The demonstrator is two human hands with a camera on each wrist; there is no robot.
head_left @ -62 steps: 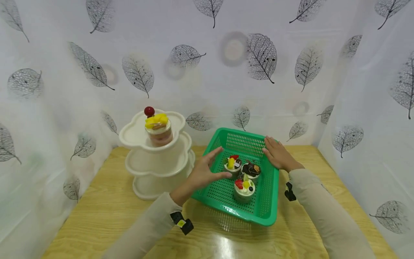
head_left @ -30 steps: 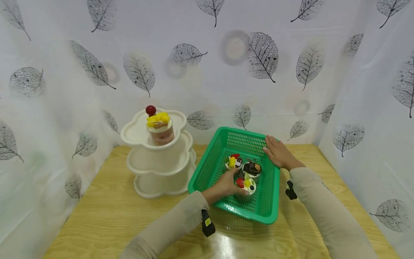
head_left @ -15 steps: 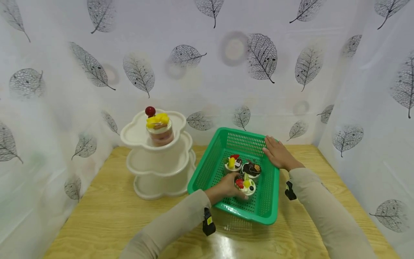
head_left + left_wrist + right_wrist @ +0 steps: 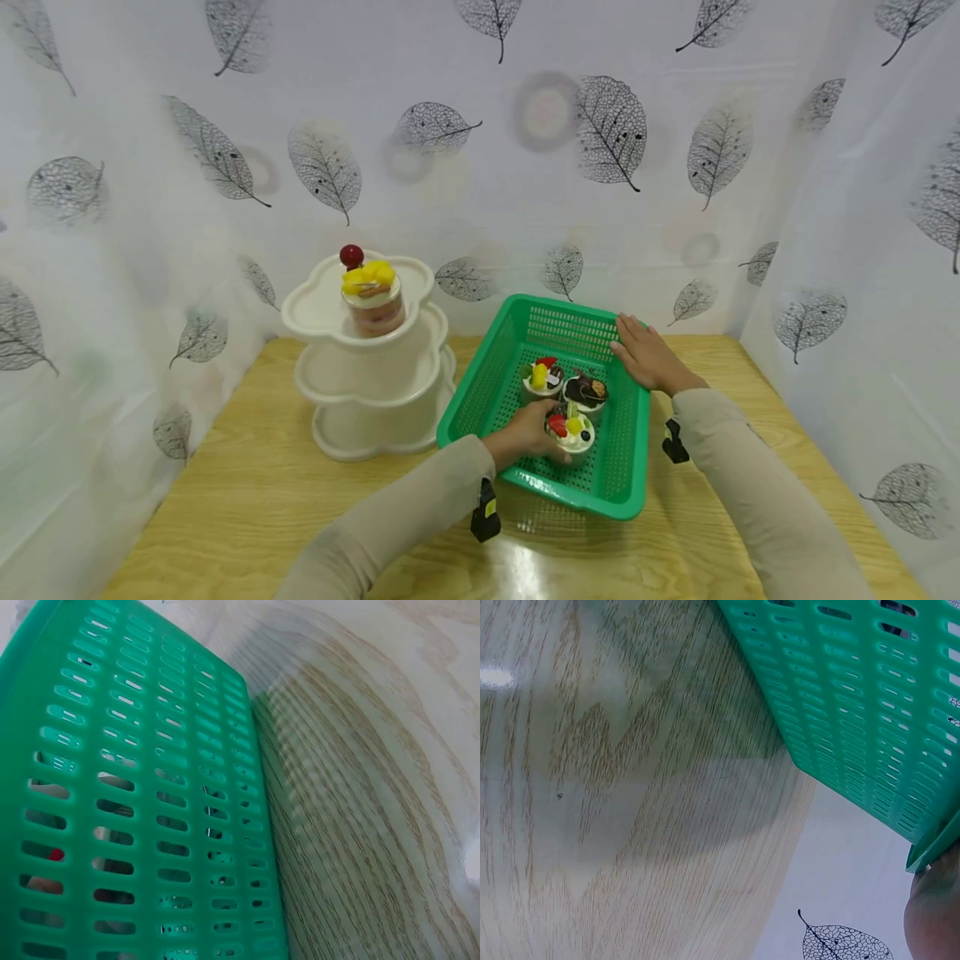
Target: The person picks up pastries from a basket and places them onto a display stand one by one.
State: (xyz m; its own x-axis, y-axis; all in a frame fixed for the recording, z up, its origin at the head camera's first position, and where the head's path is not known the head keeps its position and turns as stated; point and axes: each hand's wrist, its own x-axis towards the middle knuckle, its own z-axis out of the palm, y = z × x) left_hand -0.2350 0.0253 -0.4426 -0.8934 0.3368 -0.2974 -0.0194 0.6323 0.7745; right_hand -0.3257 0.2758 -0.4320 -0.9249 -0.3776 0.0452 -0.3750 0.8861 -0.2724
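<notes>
The left hand is reaching over the near-left rim of the green basket, its fingers curling around the nearest dessert cup, which is standing inside. The right hand is resting on the right rim, fingers straight and lying together.

Lt.-brown wood table, glossy w/ visible grain; bright glare patch at approx. 6 o'clock. Directly on it: white 3-tier stand w/ wavy edges, upright at approx. 10 o'clock, & green basket w/ slotted sides, approx. 12 to 1 o'clock, set slightly askew. Stand's just beside basket; can't tell if touching.
</notes>
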